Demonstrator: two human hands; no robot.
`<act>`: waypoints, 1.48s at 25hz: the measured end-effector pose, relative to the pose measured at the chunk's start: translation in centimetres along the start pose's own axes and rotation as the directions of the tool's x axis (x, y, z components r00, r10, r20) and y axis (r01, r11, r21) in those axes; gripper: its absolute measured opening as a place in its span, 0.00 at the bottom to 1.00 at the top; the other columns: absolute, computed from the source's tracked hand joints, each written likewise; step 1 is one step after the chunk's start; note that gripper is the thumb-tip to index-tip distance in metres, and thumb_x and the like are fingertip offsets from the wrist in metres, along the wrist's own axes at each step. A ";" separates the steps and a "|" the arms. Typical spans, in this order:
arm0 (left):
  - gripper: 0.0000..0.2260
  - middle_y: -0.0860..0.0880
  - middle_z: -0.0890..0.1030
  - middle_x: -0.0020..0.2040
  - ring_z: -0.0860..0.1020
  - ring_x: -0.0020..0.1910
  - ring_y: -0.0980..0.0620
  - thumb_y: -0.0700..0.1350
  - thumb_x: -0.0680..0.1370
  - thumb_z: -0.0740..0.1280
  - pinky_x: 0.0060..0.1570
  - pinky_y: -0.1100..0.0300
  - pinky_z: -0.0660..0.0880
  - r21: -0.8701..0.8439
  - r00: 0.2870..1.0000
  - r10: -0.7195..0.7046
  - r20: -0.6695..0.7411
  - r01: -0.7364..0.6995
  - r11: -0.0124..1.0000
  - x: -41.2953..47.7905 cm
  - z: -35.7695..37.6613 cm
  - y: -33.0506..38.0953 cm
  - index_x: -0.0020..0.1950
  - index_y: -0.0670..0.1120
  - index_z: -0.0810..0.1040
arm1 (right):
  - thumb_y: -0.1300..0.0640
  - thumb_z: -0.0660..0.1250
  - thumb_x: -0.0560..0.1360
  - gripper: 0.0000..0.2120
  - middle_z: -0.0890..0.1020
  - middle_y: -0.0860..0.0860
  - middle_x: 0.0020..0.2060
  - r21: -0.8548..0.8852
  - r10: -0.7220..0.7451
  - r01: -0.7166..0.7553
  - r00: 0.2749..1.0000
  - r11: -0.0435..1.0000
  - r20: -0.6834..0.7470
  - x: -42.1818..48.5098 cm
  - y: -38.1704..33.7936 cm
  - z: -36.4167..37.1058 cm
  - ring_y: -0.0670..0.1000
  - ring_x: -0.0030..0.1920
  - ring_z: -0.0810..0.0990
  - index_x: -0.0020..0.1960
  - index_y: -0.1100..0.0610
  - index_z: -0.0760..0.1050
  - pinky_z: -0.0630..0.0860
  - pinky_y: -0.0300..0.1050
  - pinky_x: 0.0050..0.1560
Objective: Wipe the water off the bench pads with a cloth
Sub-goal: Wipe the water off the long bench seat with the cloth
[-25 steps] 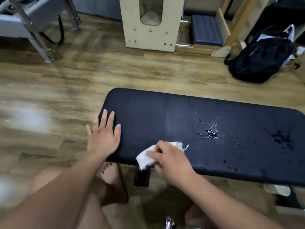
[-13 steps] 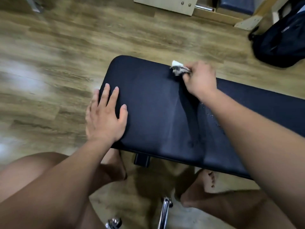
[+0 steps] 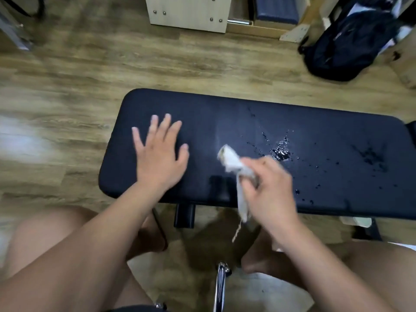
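Pulled cloth (image 3: 229, 161) back from far edge; pinching it in right hand (image 3: 270, 192) beside water (image 3: 281, 153), left hand (image 3: 159, 163) spread flat on tabletop (image 3: 326, 131).

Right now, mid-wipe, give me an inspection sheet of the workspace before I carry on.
Surface: bench pad, dark; right half wet, left half shows no drops.
Job's things: cloth, white, bunched, a tail hanging past the near edge; puddle just right of it; smear farther right, drops scattered between.
Clutter: nothing seen.
Grips: left hand flat on the pad, fingers spread; right hand pinches the cloth.
Cables: dark loop far left, unclear what.
Surroundings: wood floor, backpack, wooden cabinet.
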State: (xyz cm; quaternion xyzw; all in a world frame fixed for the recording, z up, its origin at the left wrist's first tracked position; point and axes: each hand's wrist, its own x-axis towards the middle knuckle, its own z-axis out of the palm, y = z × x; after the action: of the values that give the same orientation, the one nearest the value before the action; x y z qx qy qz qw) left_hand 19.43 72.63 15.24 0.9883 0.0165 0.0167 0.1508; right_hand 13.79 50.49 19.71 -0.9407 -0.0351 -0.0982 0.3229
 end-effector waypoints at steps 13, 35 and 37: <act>0.29 0.48 0.56 0.82 0.50 0.81 0.44 0.60 0.79 0.47 0.76 0.38 0.46 0.204 0.992 0.105 0.067 -0.117 0.972 -0.6 4.0 2.2 0.80 0.53 0.58 | 0.54 0.66 0.75 0.15 0.74 0.57 0.48 -0.295 -0.101 0.166 0.969 0.941 0.223 11.4 6.4 5.0 0.62 0.46 0.76 0.60 0.54 0.77 0.75 0.51 0.45; 0.30 0.49 0.53 0.82 0.47 0.81 0.45 0.60 0.79 0.45 0.77 0.38 0.44 0.191 0.992 0.102 0.077 -0.115 0.975 -0.6 4.0 2.1 0.81 0.54 0.55 | 0.60 0.70 0.72 0.12 0.71 0.51 0.39 -0.067 -0.007 0.019 0.982 0.998 0.186 7.4 7.2 3.1 0.55 0.37 0.76 0.55 0.60 0.81 0.67 0.35 0.39; 0.29 0.49 0.53 0.82 0.48 0.81 0.45 0.60 0.80 0.47 0.77 0.38 0.45 0.180 0.992 0.103 0.069 -0.114 0.977 -0.6 4.0 2.2 0.80 0.54 0.56 | 0.56 0.69 0.74 0.13 0.78 0.56 0.40 -0.188 0.000 0.037 0.981 0.982 0.193 13.5 8.7 3.7 0.58 0.43 0.80 0.57 0.57 0.81 0.63 0.34 0.41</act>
State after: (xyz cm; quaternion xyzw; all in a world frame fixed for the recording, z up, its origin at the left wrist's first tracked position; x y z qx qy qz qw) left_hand 19.03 69.30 12.02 0.9974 -0.0404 -0.0062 0.0585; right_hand 28.77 45.88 14.44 -0.9720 -0.0651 -0.0127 0.2256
